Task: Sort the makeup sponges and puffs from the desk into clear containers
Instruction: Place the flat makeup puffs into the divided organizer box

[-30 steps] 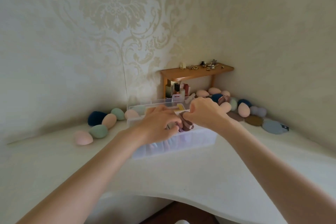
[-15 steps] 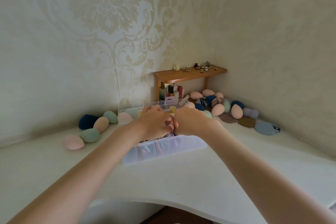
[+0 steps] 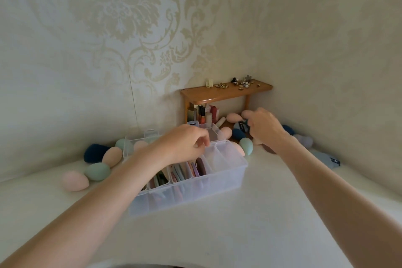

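A clear divided container [image 3: 228, 178] stands mid-desk with flat puffs [image 3: 200, 166] upright in its left compartments. My left hand [image 3: 185, 143] hovers over its back rim, fingers loosely curled, holding nothing I can see. My right hand [image 3: 265, 128] reaches to the pile at the back right, fingertips at a grey-blue puff with a black tag [image 3: 241, 126]; whether it grips the puff is hidden. Egg-shaped sponges lie left of the box: navy [image 3: 94, 152], peach [image 3: 112, 155], green [image 3: 96, 171], pink [image 3: 74, 180]. More sponges sit right of it, among them a green one [image 3: 247, 146].
A second clear container [image 3: 208, 130] stands behind the first. A small wooden shelf [image 3: 226, 91] in the corner carries trinkets, with cosmetics bottles [image 3: 204, 113] under it. Flat puffs, grey-blue [image 3: 324, 158] and lilac [image 3: 304, 140], lie along the right wall. The desk's curved front edge runs below.
Both hands were together over the container handling a brown puff. My right hand has since moved away to the back-right pile; my left stays over the box. The brown puff now stands inside.
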Motion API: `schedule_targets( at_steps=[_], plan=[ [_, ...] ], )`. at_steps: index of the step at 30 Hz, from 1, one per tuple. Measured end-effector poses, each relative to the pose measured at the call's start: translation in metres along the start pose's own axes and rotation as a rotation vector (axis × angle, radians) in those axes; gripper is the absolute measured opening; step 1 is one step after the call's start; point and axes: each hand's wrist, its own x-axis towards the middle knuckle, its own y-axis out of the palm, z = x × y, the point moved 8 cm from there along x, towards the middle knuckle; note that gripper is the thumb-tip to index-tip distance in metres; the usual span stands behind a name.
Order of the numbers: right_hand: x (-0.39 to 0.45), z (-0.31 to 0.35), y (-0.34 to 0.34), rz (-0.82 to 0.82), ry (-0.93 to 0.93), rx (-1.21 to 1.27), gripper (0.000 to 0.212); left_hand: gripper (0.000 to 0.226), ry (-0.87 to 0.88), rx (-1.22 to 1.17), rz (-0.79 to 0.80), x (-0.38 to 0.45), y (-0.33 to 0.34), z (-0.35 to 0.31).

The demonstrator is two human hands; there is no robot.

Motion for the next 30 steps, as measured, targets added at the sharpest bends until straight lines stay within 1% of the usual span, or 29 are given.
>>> schedule_targets(
  at_steps=[1,3,5,7,9,10,12,14,16,18,20,21,23,25,27,29,30],
  plan=[
    [0.005,-0.011,0.011,0.050,0.033,-0.026,0.024,0.019,0.007,-0.003,-0.005,0.003,0.000,0.000],
    [0.007,-0.029,0.029,0.102,0.100,0.010,0.027,0.018,0.018,-0.005,0.001,0.004,0.000,-0.001],
    [0.008,-0.039,0.034,0.075,0.156,0.064,0.027,0.018,0.018,-0.002,0.020,0.006,0.002,0.000],
    [0.008,-0.036,0.028,0.053,0.153,0.052,0.026,0.018,0.009,-0.007,0.034,0.007,0.004,0.002],
    [0.007,-0.025,0.010,-0.013,0.090,0.041,0.009,0.018,0.003,-0.018,0.035,0.007,0.005,0.003],
    [0.005,-0.017,-0.004,-0.071,0.045,0.076,0.005,0.018,-0.002,-0.017,0.042,0.007,0.005,0.003],
    [-0.002,-0.002,-0.034,-0.226,-0.041,0.219,0.013,0.018,-0.010,0.000,0.085,0.008,0.009,0.002],
    [-0.014,0.015,-0.058,-0.319,-0.109,0.442,0.013,0.019,-0.016,0.021,0.127,0.006,0.014,0.001],
    [-0.030,0.039,-0.067,-0.278,-0.178,0.594,0.004,0.021,-0.032,0.007,0.133,0.004,0.016,0.003],
    [-0.050,0.062,-0.060,-0.176,-0.224,0.607,0.014,0.023,-0.055,-0.005,0.121,0.004,0.017,0.004],
    [-0.065,0.077,-0.043,-0.117,-0.250,0.571,0.021,0.021,-0.075,0.001,0.094,0.003,0.016,0.006],
    [-0.070,0.081,-0.032,-0.097,-0.250,0.537,0.021,0.021,-0.085,0.004,0.077,0.002,0.015,0.008],
    [-0.077,0.088,-0.010,-0.055,-0.235,0.397,0.013,0.023,-0.101,-0.002,0.040,-0.001,0.013,0.008],
    [-0.081,0.093,0.007,0.020,-0.260,0.302,0.016,0.027,-0.077,-0.012,0.013,-0.004,0.012,0.006],
    [-0.085,0.092,0.005,0.048,-0.302,0.311,0.021,0.027,-0.033,-0.023,0.001,-0.007,0.010,0.000],
    [-0.084,0.074,-0.009,0.017,-0.272,0.338,0.022,0.023,-0.006,-0.032,-0.001,-0.010,0.007,-0.003],
    [-0.083,0.062,-0.013,0.035,-0.244,0.293,0.023,0.021,-0.002,-0.041,0.007,-0.011,0.008,-0.004]
  ],
)
